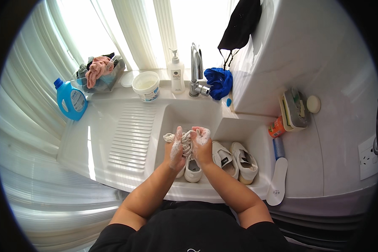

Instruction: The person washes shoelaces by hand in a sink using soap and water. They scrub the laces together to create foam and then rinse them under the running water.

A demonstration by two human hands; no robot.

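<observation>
Over the basin of a white laundry sink [214, 110], my two hands hold a bunch of white shoelaces [187, 147] between them. Suds cover both my left hand [175, 150] and my right hand [203, 145]. Each hand is closed on the laces, and a loose end sticks out past the left fingers. Below, partly hidden by my hands and forearms, a white shoe [192, 171] lies in the basin, with part of another beside it. To the right, a white shoe with a dark tab [225, 159] and another white shoe [244, 163] lie side by side.
A ribbed washboard [132, 136] forms the sink's left side. Behind stand a blue detergent bottle [71, 100], a clothes bin [107, 84], a white tub [146, 86], a pump bottle [176, 75] and a chrome faucet [196, 69]. At right are a brush [278, 148] and a white insole [277, 182].
</observation>
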